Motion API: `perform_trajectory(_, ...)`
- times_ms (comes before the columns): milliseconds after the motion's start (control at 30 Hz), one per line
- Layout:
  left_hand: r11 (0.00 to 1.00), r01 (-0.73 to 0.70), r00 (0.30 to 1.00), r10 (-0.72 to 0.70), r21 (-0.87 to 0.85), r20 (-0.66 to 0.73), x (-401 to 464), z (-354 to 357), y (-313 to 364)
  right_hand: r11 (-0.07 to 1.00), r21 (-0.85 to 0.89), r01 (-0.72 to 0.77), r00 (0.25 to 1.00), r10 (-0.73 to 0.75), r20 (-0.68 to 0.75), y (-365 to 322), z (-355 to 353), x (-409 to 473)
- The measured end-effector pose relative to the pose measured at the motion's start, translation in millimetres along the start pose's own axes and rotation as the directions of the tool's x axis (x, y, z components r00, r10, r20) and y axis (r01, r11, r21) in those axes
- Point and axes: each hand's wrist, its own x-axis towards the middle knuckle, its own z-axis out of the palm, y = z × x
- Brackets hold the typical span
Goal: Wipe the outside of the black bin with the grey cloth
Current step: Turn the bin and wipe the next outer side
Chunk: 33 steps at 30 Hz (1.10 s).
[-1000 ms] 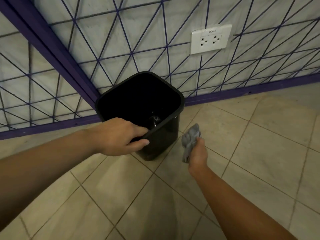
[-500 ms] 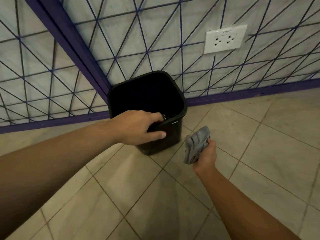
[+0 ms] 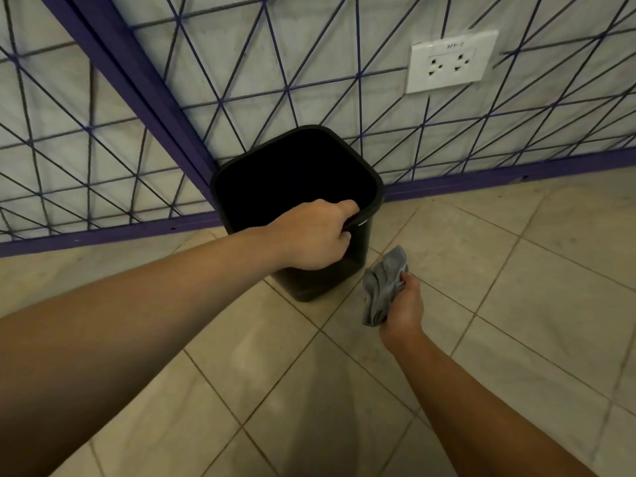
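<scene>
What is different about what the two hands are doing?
The left hand grips the rim of the black bin; the right hand holds the bunched grey cloth. The left hand is up at the bin's top edge; the right hand is lower, beside the bin, and the cloth is not on it. Both hands have curled fingers around something.

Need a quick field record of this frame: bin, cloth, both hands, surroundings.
bin: black bin, upright on tiled floor, in the wall corner
cloth: grey cloth, bunched, off the bin
left hand: left hand grips the bin's near rim
right hand: right hand holds the cloth beside the bin
wall: white socket above
</scene>
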Motion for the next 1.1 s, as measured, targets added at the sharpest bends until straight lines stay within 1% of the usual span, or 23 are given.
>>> perform_trajectory(67, 1.0, -0.006, 0.996, 0.005, 0.004, 0.088, -4, -7, -3, 1.0, -0.012, -0.003, 1.0, 0.004, 0.009, -4, 3, 1)
perform_trajectory(167, 1.0, -0.021, 0.967, 0.019, 0.006, 0.253, -19, -17, -9, 0.999, -0.041, 0.004, 1.0, -0.004, 0.005, -8, 6, 4)
perform_trajectory(267, 0.99, -0.016, 0.915, -0.041, 0.137, 0.402, -30, -25, -15, 0.998, -0.054, 0.034, 0.999, -0.032, 0.032, -7, 7, 2)
perform_trajectory(333, 0.978, 0.015, 0.887, -0.109, 0.209, 0.448, -34, -27, -20, 0.995, -0.09, 0.037, 0.999, -0.034, 0.036, -3, 6, 2)
perform_trajectory(367, 0.982, 0.037, 0.895, -0.116, 0.187, 0.43, -35, -25, -20, 0.994, -0.107, 0.035, 0.999, -0.031, 0.038, -1, 5, 1)
perform_trajectory(400, 0.99, 0.05, 0.923, -0.095, 0.129, 0.372, -35, -20, -19, 0.991, -0.127, 0.031, 0.999, -0.027, 0.036, 2, 4, 0)
perform_trajectory(467, 0.999, 0.017, 0.979, -0.024, 0.035, 0.205, -33, -3, -11, 0.985, -0.168, 0.027, 0.999, -0.024, 0.024, 7, 3, -2)
perform_trajectory(500, 1.0, -0.007, 0.989, 0.002, 0.028, 0.149, -31, 5, -7, 0.983, -0.181, 0.024, 1.0, -0.022, 0.016, 9, 3, -4)
perform_trajectory(567, 1.0, -0.017, 0.995, 0.015, 0.024, 0.094, -30, 17, -5, 0.976, -0.217, 0.027, 1.0, -0.025, 0.011, 13, 4, -7)
perform_trajectory(633, 1.0, -0.008, 0.994, 0.008, 0.003, 0.106, -34, 17, -10, 0.971, -0.238, 0.036, 0.998, -0.023, 0.055, 17, 3, -10)
perform_trajectory(733, 0.998, -0.037, 0.987, 0.029, 0.052, 0.161, -42, 10, -18, 0.956, -0.277, 0.096, 0.985, -0.051, 0.164, 28, 2, -20)
perform_trajectory(867, 0.992, -0.051, 0.99, 0.034, 0.116, 0.138, -41, 11, -21, 0.923, -0.341, 0.179, 0.951, -0.074, 0.299, 50, 28, -42)
perform_trajectory(967, 0.985, -0.101, 0.989, 0.084, 0.141, 0.122, -36, 14, -24, 0.873, -0.332, 0.357, 0.896, -0.22, 0.385, 70, 52, -33)
perform_trajectory(1000, 0.984, -0.117, 0.988, 0.102, 0.133, 0.113, -36, 15, -24, 0.854, -0.335, 0.398, 0.886, -0.263, 0.382, 78, 55, -18)
perform_trajectory(1033, 0.984, -0.13, 0.987, 0.118, 0.12, 0.106, -36, 16, -25, 0.87, -0.319, 0.376, 0.894, -0.25, 0.371, 84, 57, 0)
perform_trajectory(1100, 0.983, -0.154, 0.985, 0.146, 0.099, 0.088, -35, 17, -26, 0.915, -0.287, 0.286, 0.931, -0.193, 0.31, 71, 64, 5)
